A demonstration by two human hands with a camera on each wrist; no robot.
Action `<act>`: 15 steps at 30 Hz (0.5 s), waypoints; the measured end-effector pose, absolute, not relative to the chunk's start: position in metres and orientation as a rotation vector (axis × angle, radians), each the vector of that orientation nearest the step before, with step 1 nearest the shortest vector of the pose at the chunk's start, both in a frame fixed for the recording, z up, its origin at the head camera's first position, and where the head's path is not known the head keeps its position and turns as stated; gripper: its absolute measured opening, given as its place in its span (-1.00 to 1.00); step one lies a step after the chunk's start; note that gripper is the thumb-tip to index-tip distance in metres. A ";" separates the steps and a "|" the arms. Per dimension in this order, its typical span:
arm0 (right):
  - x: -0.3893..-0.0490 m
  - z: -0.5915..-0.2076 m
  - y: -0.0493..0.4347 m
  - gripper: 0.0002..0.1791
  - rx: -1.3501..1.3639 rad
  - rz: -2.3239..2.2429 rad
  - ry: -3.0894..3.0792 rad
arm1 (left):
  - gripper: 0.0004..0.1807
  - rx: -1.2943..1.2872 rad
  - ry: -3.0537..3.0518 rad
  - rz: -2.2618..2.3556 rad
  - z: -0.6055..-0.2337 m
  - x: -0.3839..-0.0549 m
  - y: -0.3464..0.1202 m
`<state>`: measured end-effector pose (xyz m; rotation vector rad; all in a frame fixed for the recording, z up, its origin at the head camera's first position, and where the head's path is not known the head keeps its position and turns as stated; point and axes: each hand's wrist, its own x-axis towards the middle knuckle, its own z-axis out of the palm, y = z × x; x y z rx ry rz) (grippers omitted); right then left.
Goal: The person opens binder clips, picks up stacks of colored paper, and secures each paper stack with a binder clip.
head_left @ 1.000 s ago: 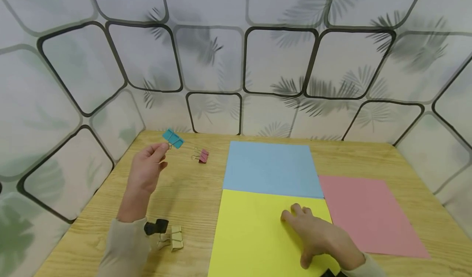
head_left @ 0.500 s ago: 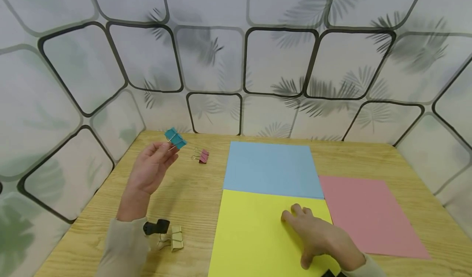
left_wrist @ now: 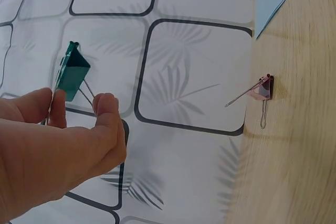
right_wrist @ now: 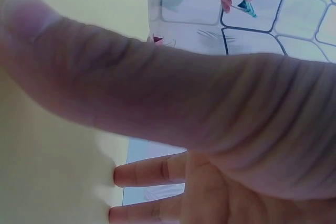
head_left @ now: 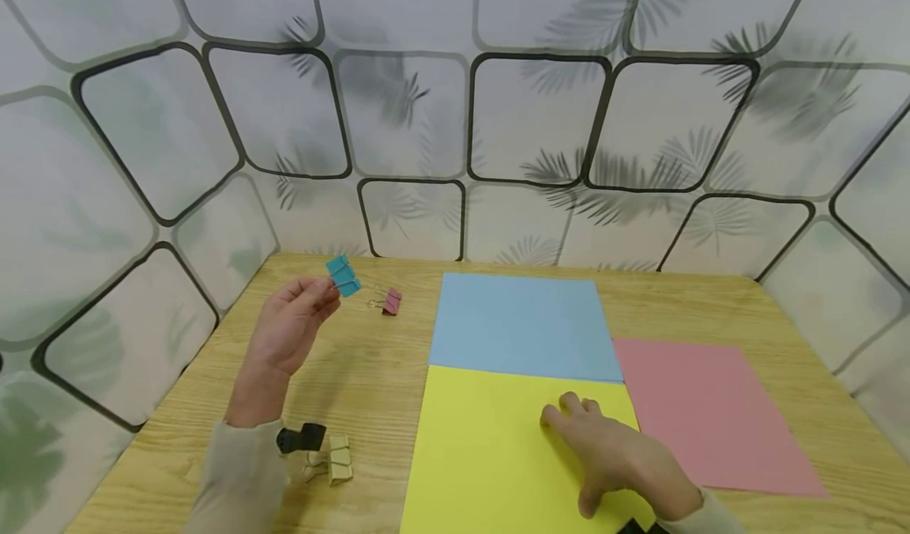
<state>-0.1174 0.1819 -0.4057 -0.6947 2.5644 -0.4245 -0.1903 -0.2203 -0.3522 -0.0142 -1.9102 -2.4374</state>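
My left hand (head_left: 287, 329) is raised over the left side of the table and pinches a teal binder clip (head_left: 344, 276) by its wire handles. In the left wrist view the clip's body (left_wrist: 73, 74) points up, and thumb and fingers hold the handles. My right hand (head_left: 611, 451) rests spread on a yellow sheet (head_left: 490, 447), fingertips down and palm raised. The right wrist view shows its thumb (right_wrist: 121, 77) large in front and two fingertips against the sheet. Just right of the left hand, a pink binder clip (head_left: 392, 302) lies on the table.
A cream binder clip (head_left: 340, 460) lies beside the left sleeve, near a black wrist strap (head_left: 302, 438). Beyond the yellow sheet is a blue sheet (head_left: 526, 325); a pink sheet (head_left: 718, 415) lies to the right. Patterned cloth surrounds the wooden table (head_left: 377, 384).
The teal clip has turned in my left fingers and shifted slightly right. Those fingers have moved in around its handles. My right hand stays in place on the yellow sheet.
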 end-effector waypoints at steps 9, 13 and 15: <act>-0.118 -0.405 0.182 0.02 -0.683 -0.419 2.562 | -0.64 0.037 -2.123 -2.419 -0.348 -0.189 -0.220; -0.117 -0.405 0.182 0.02 -0.693 -0.417 2.560 | -0.65 0.037 -2.109 -2.449 -0.350 -0.191 -0.220; -0.117 -0.405 0.183 0.02 -0.701 -0.415 2.561 | -0.65 0.015 -2.088 -2.478 -0.351 -0.192 -0.220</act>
